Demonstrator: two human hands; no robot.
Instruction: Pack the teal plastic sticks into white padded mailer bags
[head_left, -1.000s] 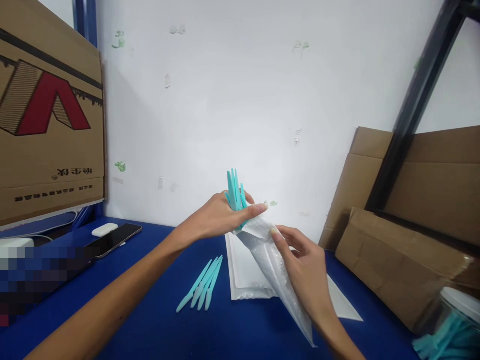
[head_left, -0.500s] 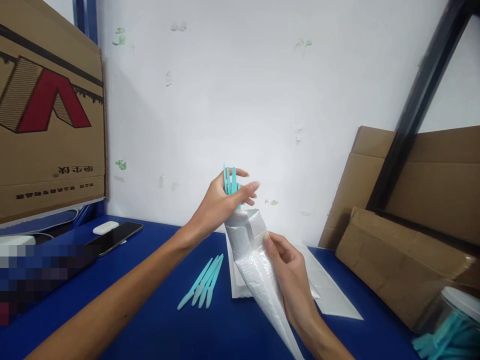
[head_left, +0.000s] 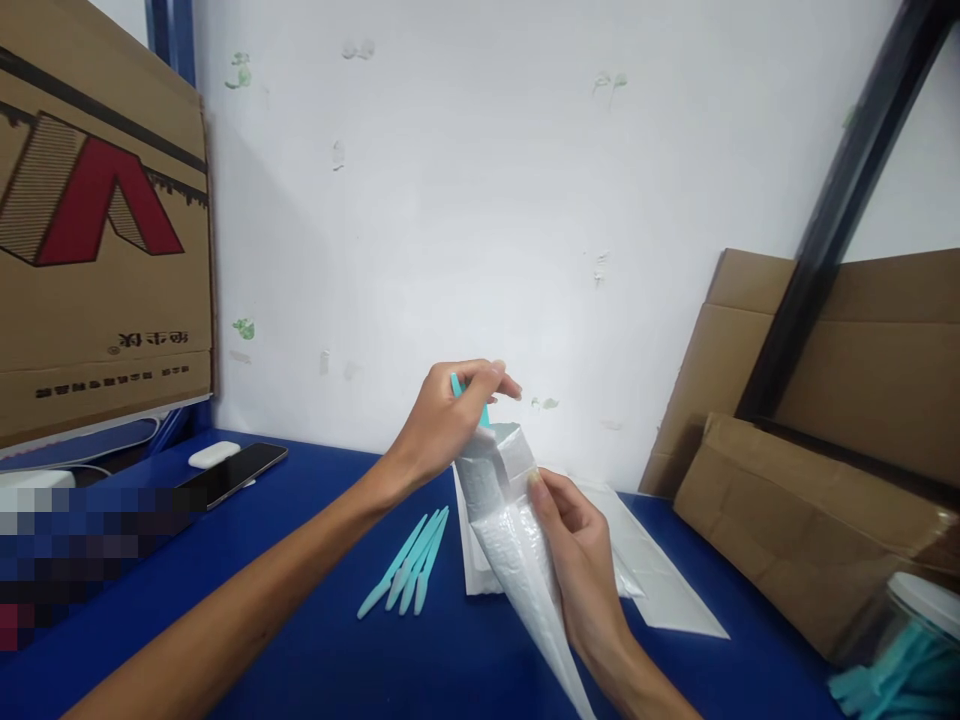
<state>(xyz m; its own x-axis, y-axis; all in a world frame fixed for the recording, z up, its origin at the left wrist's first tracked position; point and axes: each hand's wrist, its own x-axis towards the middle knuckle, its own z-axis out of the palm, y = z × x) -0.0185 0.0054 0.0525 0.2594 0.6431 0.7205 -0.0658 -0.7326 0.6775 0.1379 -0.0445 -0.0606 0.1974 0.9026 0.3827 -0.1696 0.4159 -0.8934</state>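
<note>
left hand (head_left: 469, 395), grip nearly closed on blue-green sticks (head_left: 456, 384), by the mouth of a shiny bag (head_left: 517, 545), right hand (head_left: 581, 547), grip pinching the bag tight, loose sticks (head_left: 403, 575) at the left hand's seven o'clock, on the worktop (head_left: 315, 580)

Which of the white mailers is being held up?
The slanting mailer pinched in the right hand, its upper end beside the left hand; the other mailers lie flat on the blue table.
</note>
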